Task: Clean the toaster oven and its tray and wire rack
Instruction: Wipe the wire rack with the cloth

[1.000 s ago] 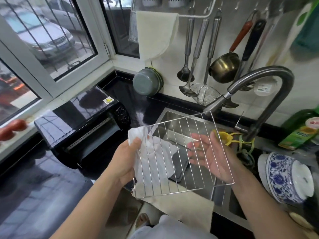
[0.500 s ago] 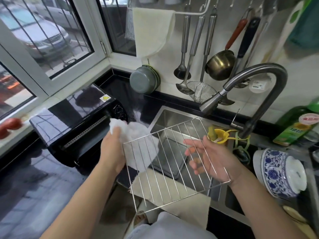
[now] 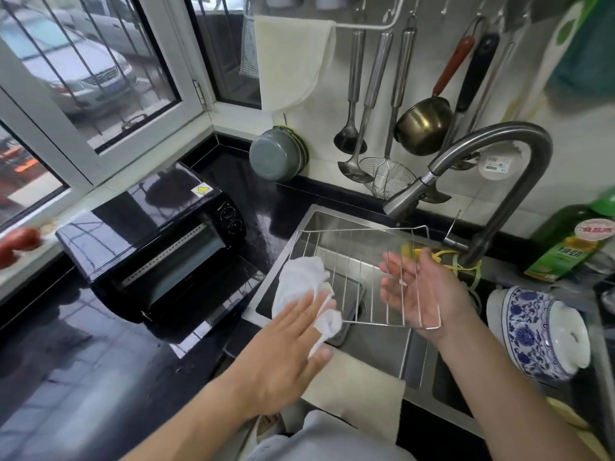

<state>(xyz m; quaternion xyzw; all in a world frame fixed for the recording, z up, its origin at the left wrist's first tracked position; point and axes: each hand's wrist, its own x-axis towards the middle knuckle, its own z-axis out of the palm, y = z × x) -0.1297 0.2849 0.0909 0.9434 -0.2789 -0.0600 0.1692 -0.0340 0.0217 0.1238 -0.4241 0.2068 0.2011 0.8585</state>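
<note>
The wire rack (image 3: 362, 242) hangs nearly level above the sink (image 3: 311, 219). Its right end lies on my right hand (image 3: 429, 291), which is palm up with the fingers spread under the wires. My left hand (image 3: 289, 354) presses a white cloth (image 3: 299, 284) against the rack's left end with straight fingers; a tail of cloth hangs by the thumb. A dark tray (image 3: 342, 332) lies in the sink below the rack, mostly hidden. The black toaster oven (image 3: 159, 234) stands on the counter to the left with its glass door (image 3: 213, 306) dropped open.
A curved faucet (image 3: 499, 138) arches over the sink just behind the rack. A blue-and-white jar (image 3: 539, 331) and a green bottle (image 3: 565, 251) stand at the right. Ladles and a pan hang on the wall. A beige cloth (image 3: 356, 384) drapes over the sink's front edge.
The rack has tipped from steeply tilted to nearly flat over the sink. My left hand went from gripping the bunched cloth to laying flat fingers on it at the rack's left end.
</note>
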